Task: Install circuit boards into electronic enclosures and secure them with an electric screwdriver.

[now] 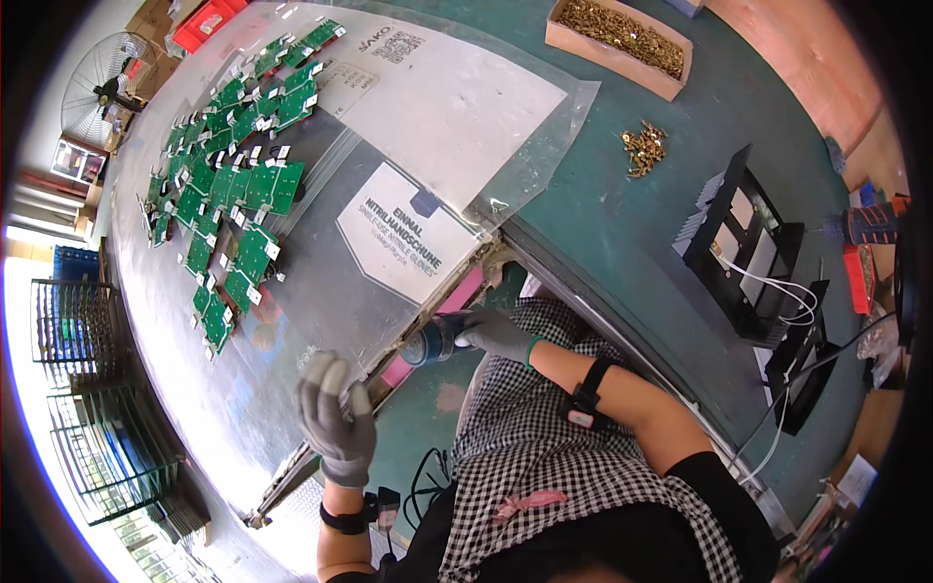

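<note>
Both my hands wear pale grey gloves. My left hand [337, 416] is raised over the near edge of the plastic-covered table [360, 243], fingers half curled and apart, with nothing in it. In front of my apron, my right hand [498, 334] grips a dark blue cylindrical object [433, 340], its round end facing left; its exact kind is not clear. That object is beside the table edge, over the gap between the two work surfaces. Several green circuit boards [251, 257] with white connectors lie spread across the table's far left part.
On the green bench to the right are a pile of brass-coloured screws [643, 150], a box [622, 44] full of similar pieces, and black housings [743, 248] with white cables. A power tool [870, 223] hangs at far right. Black racks [107, 428] and a fan [109, 92] stand at left.
</note>
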The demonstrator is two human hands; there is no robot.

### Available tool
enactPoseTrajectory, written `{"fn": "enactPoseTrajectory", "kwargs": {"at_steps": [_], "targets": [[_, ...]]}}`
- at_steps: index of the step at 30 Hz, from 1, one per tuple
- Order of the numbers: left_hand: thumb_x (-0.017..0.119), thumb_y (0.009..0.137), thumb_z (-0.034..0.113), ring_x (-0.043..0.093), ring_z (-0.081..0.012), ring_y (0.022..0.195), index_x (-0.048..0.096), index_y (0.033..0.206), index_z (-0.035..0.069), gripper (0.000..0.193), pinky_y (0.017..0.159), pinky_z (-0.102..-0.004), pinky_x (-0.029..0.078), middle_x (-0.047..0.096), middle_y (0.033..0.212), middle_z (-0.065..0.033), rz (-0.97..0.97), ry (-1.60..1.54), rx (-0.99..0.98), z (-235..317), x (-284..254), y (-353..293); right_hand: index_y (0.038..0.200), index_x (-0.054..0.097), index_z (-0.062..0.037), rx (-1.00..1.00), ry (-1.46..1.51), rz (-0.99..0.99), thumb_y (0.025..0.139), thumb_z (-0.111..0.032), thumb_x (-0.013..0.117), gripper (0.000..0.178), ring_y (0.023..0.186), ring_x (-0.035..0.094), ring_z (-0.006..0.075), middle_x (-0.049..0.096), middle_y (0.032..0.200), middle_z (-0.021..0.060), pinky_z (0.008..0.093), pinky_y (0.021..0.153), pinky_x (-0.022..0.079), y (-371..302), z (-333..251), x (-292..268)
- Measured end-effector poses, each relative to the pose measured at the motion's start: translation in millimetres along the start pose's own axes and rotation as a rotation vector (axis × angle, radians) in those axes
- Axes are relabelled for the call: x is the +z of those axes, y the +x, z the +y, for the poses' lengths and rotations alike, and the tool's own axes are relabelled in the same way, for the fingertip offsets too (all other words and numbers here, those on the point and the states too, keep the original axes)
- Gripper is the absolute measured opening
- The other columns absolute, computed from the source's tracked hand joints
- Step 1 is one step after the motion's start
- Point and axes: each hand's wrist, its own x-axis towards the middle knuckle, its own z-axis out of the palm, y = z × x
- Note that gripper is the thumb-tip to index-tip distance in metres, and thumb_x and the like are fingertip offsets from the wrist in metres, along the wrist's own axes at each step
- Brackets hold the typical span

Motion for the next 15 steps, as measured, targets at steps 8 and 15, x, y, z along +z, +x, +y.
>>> {"fn": "enactPoseTrajectory", "kwargs": {"at_steps": [8,15], "targets": [[0.047,0.094,0.039,0.046,-0.0446,0.121,0.043,0.134,-0.007,0.061,0.108,-0.0540,0.029,0.052,0.127,-0.0259,-0.030,0.333,-0.325,-20,18,12,0.134,0.042,-0.0118,-0.280,-0.598,0.473,0.094,-0.026,0.045,0.043,0.104,0.062,0.0259,0.064,0.114,0.0114,0.0370,0.091,0.049,118,106,26],[0.048,0.092,0.042,0.042,-0.0436,0.123,0.042,0.134,-0.006,0.065,0.109,-0.0561,0.025,0.050,0.126,-0.0261,-0.116,0.194,-0.504,-27,15,8,0.125,0.047,-0.0110,-0.288,-0.648,0.284,0.092,-0.025,0.046,0.035,0.101,0.062,0.0261,0.062,0.109,0.0112,0.0375,0.087,0.050,56,145,53]]}}
